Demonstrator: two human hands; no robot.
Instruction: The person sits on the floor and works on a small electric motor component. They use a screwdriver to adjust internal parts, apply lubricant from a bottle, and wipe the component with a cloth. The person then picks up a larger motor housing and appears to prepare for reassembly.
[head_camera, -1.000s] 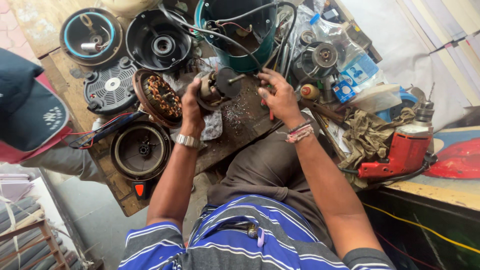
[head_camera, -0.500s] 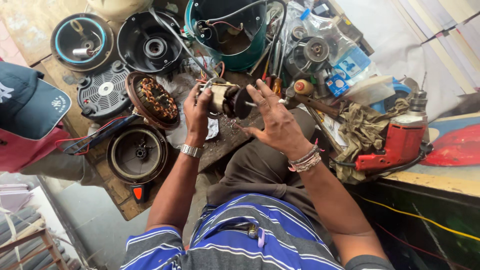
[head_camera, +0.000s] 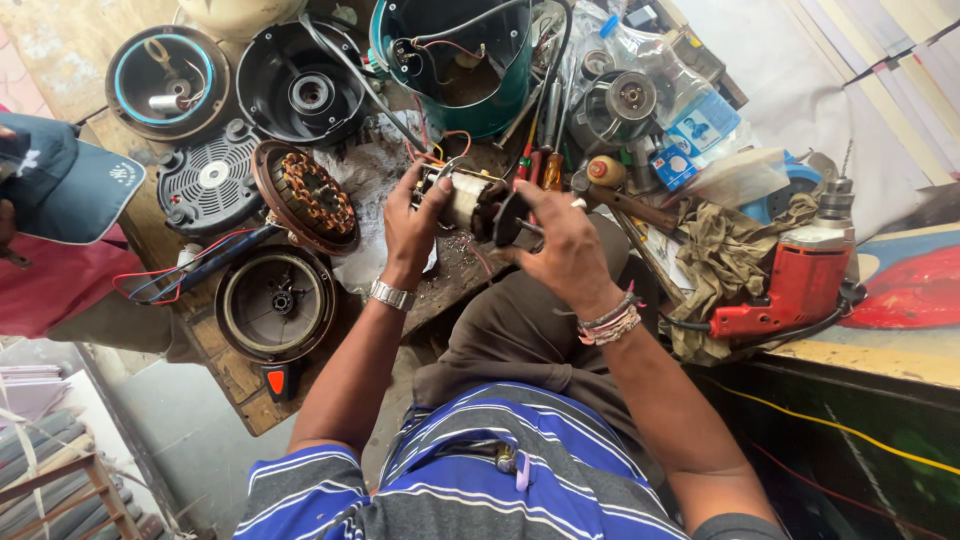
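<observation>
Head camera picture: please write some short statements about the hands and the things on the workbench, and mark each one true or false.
1. The left hand grips a small motor core above the workbench. True.
2. The right hand rests on the red drill. False: the drill lies untouched to the right, and the right hand is at the black end of the motor core.
3. A green housing with loose wires stands beyond the hands. True.
4. The copper winding ring lies on the person's lap. False: it lies on the workbench, left of the left hand.
5. The left wrist has a metal watch. True.
</observation>
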